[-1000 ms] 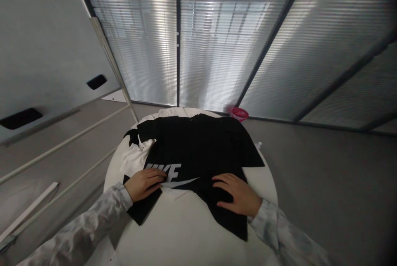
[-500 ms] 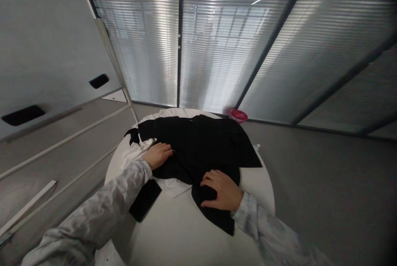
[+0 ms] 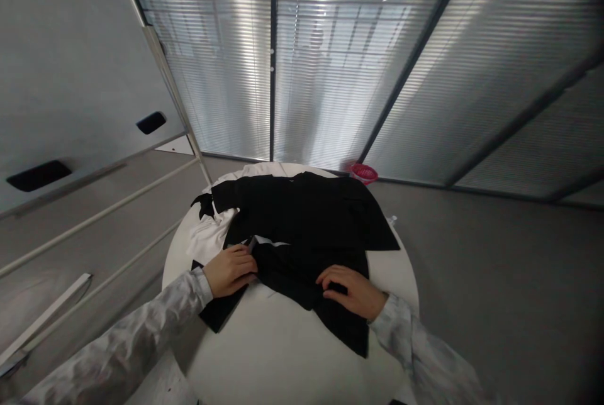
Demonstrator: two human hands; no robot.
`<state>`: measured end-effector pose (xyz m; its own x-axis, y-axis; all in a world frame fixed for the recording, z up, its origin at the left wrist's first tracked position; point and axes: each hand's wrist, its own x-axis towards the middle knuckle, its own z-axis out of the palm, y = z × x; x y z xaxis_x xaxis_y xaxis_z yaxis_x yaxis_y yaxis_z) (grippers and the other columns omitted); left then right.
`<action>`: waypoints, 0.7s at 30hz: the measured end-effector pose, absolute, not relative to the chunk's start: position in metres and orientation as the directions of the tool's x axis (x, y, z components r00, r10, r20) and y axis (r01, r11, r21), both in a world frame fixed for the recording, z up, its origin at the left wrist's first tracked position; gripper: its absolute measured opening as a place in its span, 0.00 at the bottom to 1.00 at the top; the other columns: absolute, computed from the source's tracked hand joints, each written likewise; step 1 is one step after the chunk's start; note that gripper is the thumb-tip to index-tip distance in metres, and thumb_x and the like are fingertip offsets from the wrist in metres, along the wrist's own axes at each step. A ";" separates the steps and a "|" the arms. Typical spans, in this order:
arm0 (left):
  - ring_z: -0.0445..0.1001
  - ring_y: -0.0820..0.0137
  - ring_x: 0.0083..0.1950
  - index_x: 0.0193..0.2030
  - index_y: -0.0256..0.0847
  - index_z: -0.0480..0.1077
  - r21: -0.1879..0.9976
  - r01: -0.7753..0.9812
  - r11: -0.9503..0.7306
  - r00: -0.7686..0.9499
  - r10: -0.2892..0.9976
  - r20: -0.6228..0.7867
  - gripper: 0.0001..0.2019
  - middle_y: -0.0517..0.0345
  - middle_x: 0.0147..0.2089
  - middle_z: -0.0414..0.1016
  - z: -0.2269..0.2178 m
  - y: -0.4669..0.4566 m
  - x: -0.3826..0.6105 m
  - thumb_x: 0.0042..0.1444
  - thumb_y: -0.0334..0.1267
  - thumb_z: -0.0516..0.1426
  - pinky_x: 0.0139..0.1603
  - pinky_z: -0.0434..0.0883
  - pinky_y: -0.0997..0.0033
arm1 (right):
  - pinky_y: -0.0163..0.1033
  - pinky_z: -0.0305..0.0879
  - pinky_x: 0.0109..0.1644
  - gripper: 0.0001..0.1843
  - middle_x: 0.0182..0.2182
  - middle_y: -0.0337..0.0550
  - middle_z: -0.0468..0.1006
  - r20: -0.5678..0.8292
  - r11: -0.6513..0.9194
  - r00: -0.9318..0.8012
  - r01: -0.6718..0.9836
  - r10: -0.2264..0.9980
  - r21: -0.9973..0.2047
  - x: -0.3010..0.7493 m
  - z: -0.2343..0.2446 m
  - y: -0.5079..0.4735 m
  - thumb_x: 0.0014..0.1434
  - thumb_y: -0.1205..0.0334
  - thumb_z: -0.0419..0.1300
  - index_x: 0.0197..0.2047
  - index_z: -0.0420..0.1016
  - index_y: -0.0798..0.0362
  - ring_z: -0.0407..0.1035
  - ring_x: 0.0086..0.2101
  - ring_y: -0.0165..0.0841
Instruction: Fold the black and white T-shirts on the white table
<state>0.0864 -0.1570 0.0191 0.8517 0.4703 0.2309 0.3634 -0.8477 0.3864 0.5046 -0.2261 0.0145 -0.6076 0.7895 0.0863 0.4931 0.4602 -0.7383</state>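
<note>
A black garment, which looks like a T-shirt, lies spread on a round white table. My left hand is closed on the lower left edge of the black T-shirt, where the cloth is lifted and folded. Fingers bent together, my right hand grips the lower right part of the same cloth; its fingertips are partly hidden in the black. Below my left hand lies a flat black rectangular item, partly covered by the hand. White cloth shows under the T-shirt on the left.
A pink basket stands on the floor behind the table. Glass panels with blinds form the wall ahead. On the left stands a whiteboard with a white metal frame.
My left hand has moved down and left, drawing the T-shirt's lower edge with it. My right hand has shifted slightly right, its fingers closing more on the cloth.
</note>
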 end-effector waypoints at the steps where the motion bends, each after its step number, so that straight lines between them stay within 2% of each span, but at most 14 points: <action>1: 0.82 0.60 0.48 0.51 0.47 0.78 0.475 0.379 -0.794 0.837 0.513 0.190 0.10 0.51 0.45 0.84 0.023 -0.162 0.087 0.74 0.42 0.55 0.61 0.75 0.54 | 0.52 0.74 0.60 0.10 0.47 0.45 0.86 0.050 0.437 -0.620 0.491 0.783 -0.753 0.507 0.018 -0.228 0.70 0.50 0.67 0.41 0.81 0.47 0.79 0.50 0.41; 3: 0.83 0.61 0.43 0.47 0.47 0.80 0.665 0.377 -0.645 0.837 0.545 0.055 0.12 0.53 0.41 0.85 0.028 -0.176 0.087 0.71 0.50 0.60 0.50 0.79 0.61 | 0.50 0.76 0.57 0.13 0.42 0.44 0.87 -0.040 0.382 -0.653 0.490 0.756 -0.783 0.512 0.025 -0.233 0.66 0.47 0.70 0.40 0.84 0.47 0.81 0.46 0.41; 6: 0.86 0.63 0.40 0.48 0.46 0.81 0.893 0.349 -0.284 0.880 0.428 -0.208 0.22 0.54 0.41 0.87 0.024 -0.198 0.088 0.62 0.63 0.66 0.41 0.81 0.68 | 0.47 0.78 0.54 0.17 0.37 0.42 0.87 -0.157 0.290 -0.692 0.482 0.704 -0.827 0.514 0.038 -0.239 0.62 0.41 0.72 0.38 0.87 0.46 0.82 0.41 0.40; 9: 0.87 0.63 0.40 0.53 0.45 0.80 0.935 0.354 0.008 0.880 0.336 -0.336 0.29 0.51 0.46 0.88 0.021 -0.203 0.092 0.59 0.68 0.66 0.41 0.82 0.67 | 0.45 0.80 0.50 0.19 0.37 0.42 0.87 -0.215 0.211 -0.682 0.485 0.699 -0.849 0.518 0.052 -0.233 0.65 0.40 0.68 0.43 0.88 0.47 0.82 0.39 0.40; 10: 0.87 0.62 0.40 0.52 0.43 0.80 0.939 0.342 0.034 0.875 0.354 -0.331 0.29 0.49 0.46 0.87 0.022 -0.196 0.092 0.61 0.67 0.65 0.41 0.82 0.65 | 0.45 0.79 0.50 0.19 0.38 0.42 0.87 -0.204 0.207 -0.649 0.499 0.733 -0.842 0.522 0.055 -0.226 0.67 0.40 0.66 0.45 0.87 0.47 0.82 0.39 0.40; 12: 0.86 0.62 0.40 0.51 0.41 0.79 0.948 0.316 -0.032 0.834 0.486 -0.262 0.27 0.48 0.45 0.87 0.029 -0.170 0.092 0.65 0.65 0.63 0.42 0.82 0.62 | 0.47 0.78 0.52 0.18 0.41 0.43 0.87 -0.109 0.248 -0.527 0.560 0.843 -0.790 0.535 0.055 -0.202 0.69 0.42 0.64 0.47 0.86 0.47 0.82 0.42 0.41; 14: 0.84 0.62 0.40 0.50 0.41 0.78 0.891 0.396 -0.223 0.673 0.730 -0.117 0.25 0.50 0.42 0.85 0.037 -0.129 0.086 0.67 0.63 0.61 0.44 0.81 0.61 | 0.50 0.76 0.57 0.17 0.45 0.44 0.86 0.071 0.306 -0.358 0.660 0.931 -0.686 0.555 0.046 -0.168 0.70 0.43 0.63 0.48 0.84 0.46 0.80 0.46 0.43; 16: 0.83 0.61 0.40 0.51 0.42 0.78 0.724 0.609 -0.325 0.409 0.910 0.066 0.24 0.52 0.42 0.83 0.042 -0.081 0.076 0.65 0.62 0.61 0.46 0.79 0.60 | 0.55 0.72 0.63 0.19 0.51 0.48 0.84 0.270 0.300 -0.167 0.753 0.948 -0.586 0.578 0.031 -0.126 0.67 0.44 0.64 0.52 0.82 0.47 0.78 0.51 0.46; 18: 0.82 0.57 0.49 0.51 0.40 0.77 0.578 0.774 -0.259 0.166 0.964 0.209 0.24 0.47 0.50 0.83 0.042 -0.033 0.064 0.64 0.60 0.62 0.55 0.77 0.57 | 0.57 0.69 0.66 0.22 0.55 0.54 0.82 0.361 0.195 0.013 0.822 0.932 -0.534 0.601 0.014 -0.083 0.65 0.44 0.64 0.54 0.79 0.50 0.76 0.55 0.49; 21: 0.77 0.47 0.62 0.59 0.36 0.74 0.412 0.910 -0.051 -0.027 0.983 0.183 0.33 0.34 0.61 0.79 0.035 0.028 0.047 0.61 0.63 0.63 0.65 0.71 0.52 | 0.57 0.67 0.67 0.31 0.57 0.63 0.80 0.299 -0.062 0.244 0.858 0.922 -0.510 0.622 -0.004 -0.029 0.61 0.43 0.67 0.59 0.76 0.56 0.74 0.57 0.52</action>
